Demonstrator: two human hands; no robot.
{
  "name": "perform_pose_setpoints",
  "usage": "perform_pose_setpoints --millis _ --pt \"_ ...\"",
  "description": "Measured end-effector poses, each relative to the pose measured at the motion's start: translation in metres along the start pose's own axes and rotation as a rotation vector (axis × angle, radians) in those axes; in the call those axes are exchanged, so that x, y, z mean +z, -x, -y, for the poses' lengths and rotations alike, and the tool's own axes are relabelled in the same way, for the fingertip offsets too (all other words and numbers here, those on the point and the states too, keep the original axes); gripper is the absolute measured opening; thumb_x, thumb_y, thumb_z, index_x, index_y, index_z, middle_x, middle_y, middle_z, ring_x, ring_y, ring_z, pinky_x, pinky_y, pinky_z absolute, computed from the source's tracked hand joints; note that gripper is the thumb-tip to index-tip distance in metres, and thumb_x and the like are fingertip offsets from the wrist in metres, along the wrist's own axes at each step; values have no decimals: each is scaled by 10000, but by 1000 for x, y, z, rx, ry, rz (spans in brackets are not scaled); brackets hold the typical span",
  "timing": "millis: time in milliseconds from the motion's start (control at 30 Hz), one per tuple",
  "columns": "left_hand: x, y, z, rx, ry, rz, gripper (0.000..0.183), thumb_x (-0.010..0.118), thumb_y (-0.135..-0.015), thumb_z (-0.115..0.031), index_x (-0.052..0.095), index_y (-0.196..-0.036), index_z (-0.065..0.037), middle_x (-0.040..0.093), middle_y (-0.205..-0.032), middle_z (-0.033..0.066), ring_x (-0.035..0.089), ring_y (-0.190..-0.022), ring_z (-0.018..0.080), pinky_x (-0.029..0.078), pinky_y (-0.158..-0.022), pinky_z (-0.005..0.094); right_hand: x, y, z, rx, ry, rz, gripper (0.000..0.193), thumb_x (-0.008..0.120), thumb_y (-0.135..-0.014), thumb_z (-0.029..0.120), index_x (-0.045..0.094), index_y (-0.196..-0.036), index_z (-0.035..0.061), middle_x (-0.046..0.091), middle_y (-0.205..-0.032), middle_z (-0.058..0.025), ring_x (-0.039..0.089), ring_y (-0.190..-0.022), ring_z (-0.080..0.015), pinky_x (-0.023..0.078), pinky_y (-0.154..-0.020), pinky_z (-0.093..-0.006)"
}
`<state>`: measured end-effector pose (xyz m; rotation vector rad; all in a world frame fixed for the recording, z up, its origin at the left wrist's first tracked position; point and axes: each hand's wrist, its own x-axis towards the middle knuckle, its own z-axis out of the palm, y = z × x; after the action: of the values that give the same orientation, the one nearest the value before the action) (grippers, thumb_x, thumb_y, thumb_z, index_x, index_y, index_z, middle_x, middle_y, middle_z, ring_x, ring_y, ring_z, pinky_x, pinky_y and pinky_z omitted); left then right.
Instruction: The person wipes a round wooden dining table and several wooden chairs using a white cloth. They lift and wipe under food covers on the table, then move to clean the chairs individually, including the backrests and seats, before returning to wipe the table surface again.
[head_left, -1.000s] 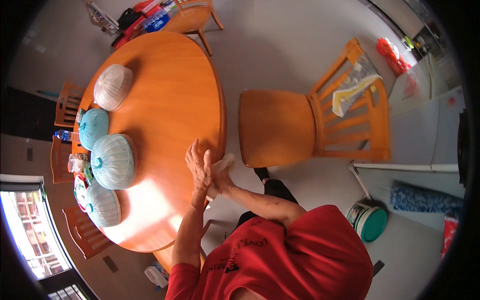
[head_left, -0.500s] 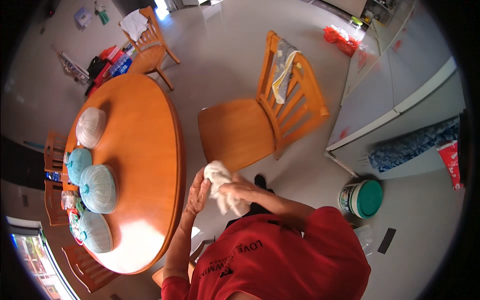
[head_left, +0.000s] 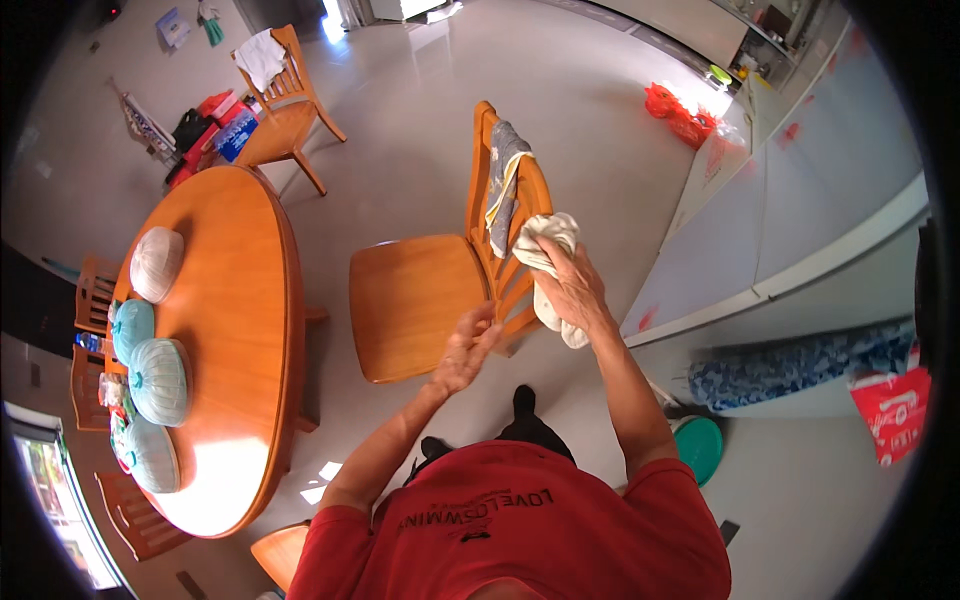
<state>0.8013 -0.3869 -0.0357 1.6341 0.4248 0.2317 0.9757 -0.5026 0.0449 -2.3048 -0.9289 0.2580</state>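
Note:
My right hand (head_left: 572, 290) grips a bunched white cloth (head_left: 550, 232) against the backrest of a wooden chair (head_left: 424, 305). Part of the cloth hangs down below my fingers. Empty, my left hand (head_left: 468, 350) hovers by the lower end of the same backrest, its fingers loosely bent and apart; whether it touches the wood I cannot tell. A grey patterned cloth with yellow edging (head_left: 503, 190) is draped over the top of the backrest, just beyond the white one.
On my left stands an oval wooden table (head_left: 245, 340) bearing several domed fabric covers (head_left: 160, 382). Another chair (head_left: 282, 130) with a white towel is at the far left. To the right are a pale cabinet (head_left: 780, 240) and a green-lidded bucket (head_left: 698, 450). Red bags (head_left: 680, 118) lie far right.
Both hands were together at the white cloth between table and chair. My right hand has carried it rightward to the backrest; my left has let go. The view has shifted with my turn.

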Motion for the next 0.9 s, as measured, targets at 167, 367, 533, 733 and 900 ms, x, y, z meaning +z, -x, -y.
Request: perform_pose_setpoints --millis 167,367,533,733,900 --pt "81 -60 -23 122 1 -197 613 467 -983 -392 247 -1471 -92 436 -1296 142 506 -1109 219 434 -942 338 28 -81 -46 -20 -415 -132 585 566 -888 371 326 -1402 231 471 -1254 -227 494 -1139 -421 442 -908 -483" --pt "106 -77 -71 -208 235 -238 648 416 -997 -432 209 -1491 -67 481 -1292 108 464 -1163 181 382 -998 325 36 -127 -72 309 -1129 -20 676 535 -875 529 451 -1356 62 545 -1224 -151 525 -1094 -254 413 -953 -363" --pt "106 -79 -73 -157 236 -272 599 378 -1013 -403 251 -1474 -43 449 -1353 113 434 -1228 188 340 -1044 303 40 -55 -65 246 -1282 44 486 484 -957 279 389 -1370 43 522 -1197 -111 528 -1073 -200 447 -899 -321" --pt "110 -85 -54 25 409 -356 607 352 -1006 -469 298 -1457 -67 577 -1086 65 564 -951 144 472 -852 285 53 41 -59 180 -1326 -81 475 486 -968 212 339 -1403 90 417 -1315 -134 442 -1216 -252 380 -1013 -374" --pt "105 -81 -56 -180 613 -275 679 245 -970 -601 413 -1349 -62 543 -1221 99 541 -1113 207 458 -965 329 56 36 -64 -223 -648 -248 324 618 -881 167 555 -1196 128 368 -1265 -194 408 -1168 -369 387 -975 -456"
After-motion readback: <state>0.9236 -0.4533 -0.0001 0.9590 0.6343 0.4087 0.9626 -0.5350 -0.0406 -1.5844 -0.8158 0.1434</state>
